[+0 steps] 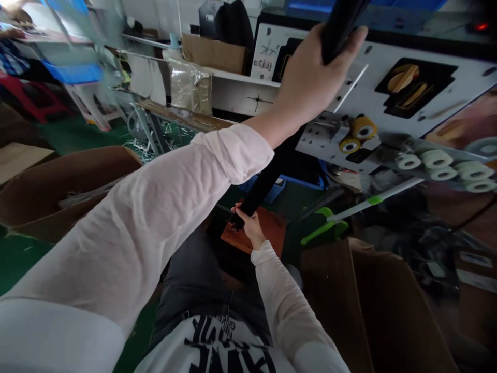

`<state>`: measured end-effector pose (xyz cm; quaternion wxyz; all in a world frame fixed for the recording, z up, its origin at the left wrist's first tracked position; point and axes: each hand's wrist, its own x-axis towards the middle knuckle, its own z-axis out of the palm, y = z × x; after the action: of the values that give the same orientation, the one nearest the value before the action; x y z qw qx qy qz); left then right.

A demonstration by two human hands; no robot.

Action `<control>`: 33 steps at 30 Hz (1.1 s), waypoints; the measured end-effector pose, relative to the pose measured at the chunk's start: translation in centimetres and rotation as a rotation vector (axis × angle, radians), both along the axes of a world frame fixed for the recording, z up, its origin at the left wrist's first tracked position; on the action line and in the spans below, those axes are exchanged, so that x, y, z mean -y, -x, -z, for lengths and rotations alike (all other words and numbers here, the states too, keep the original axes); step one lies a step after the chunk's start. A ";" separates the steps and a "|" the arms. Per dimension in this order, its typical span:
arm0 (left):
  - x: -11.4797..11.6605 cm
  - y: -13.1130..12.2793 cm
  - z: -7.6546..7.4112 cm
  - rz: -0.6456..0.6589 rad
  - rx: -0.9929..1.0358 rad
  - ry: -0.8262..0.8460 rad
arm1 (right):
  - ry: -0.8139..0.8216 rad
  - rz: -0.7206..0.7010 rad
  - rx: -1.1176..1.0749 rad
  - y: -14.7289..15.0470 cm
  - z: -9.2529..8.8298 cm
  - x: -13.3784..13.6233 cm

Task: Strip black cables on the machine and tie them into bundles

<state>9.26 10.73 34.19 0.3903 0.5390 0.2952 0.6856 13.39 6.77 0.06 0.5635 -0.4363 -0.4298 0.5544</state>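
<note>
A long black bar-like piece (267, 178) runs slantwise from low in front of my body to the top edge of the view. Near its upper part, my left hand (310, 77) is closed around it, with the arm stretched across the view. Down by my lap, my right hand (252, 225) grips the lower end, fingers wrapped round it. Beneath that end is a reddish-brown flat-topped block or stool (274, 225). My left forearm hides part of the black piece's surroundings, and its upper end runs out of view.
A white machine panel (419, 124) with yellow rollers (364, 127) stands ahead. Tape rolls (438, 158) sit at right, near a green-and-white handled tool (368, 202). Open cardboard boxes stand left (70, 166) and right (330, 290). At far left, another person's hand (13, 33) shows.
</note>
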 end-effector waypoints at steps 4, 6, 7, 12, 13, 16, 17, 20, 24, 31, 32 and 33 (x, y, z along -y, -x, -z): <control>-0.4 0.9 1.5 0.021 0.079 0.101 | -0.015 0.004 0.122 -1.9 1.5 -0.2; -0.4 0.4 1.6 -0.008 0.192 0.242 | 0.002 0.038 0.139 -2.7 2.2 -0.2; -0.3 0.0 1.5 -0.040 0.275 0.333 | 0.007 0.057 0.133 -3.2 2.5 -0.3; 0.8 -1.3 0.4 0.128 0.355 0.442 | -0.008 0.120 0.169 -5.2 3.4 -0.7; 0.9 -1.2 0.5 0.230 0.229 0.313 | -0.008 0.131 0.187 -5.5 3.7 -0.8; 0.7 -0.2 1.7 0.355 -0.101 -0.012 | 0.012 0.151 0.211 -5.8 4.7 -1.0; 0.6 0.1 2.3 0.332 -0.138 -0.038 | 0.019 0.159 0.209 -5.7 5.1 -1.0; -0.1 1.1 3.9 0.277 -0.147 -0.050 | 0.036 0.195 0.198 -5.4 5.9 -1.1; -0.7 2.5 4.3 0.264 -0.049 -0.048 | 0.043 0.223 0.184 -5.7 5.7 -1.4; 0.1 5.2 5.2 0.270 0.071 -0.117 | 0.065 0.322 0.259 -7.7 5.8 -1.6; 0.3 5.5 5.8 0.272 0.073 -0.096 | 0.063 0.331 0.297 -7.8 6.2 -1.6; 0.5 5.9 6.4 0.268 0.079 -0.065 | 0.059 0.333 0.324 -7.9 6.5 -1.5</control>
<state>3.40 10.22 27.84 0.4720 0.5584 0.1826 0.6573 21.31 8.28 -6.46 0.5580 -0.6007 -0.4202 0.3889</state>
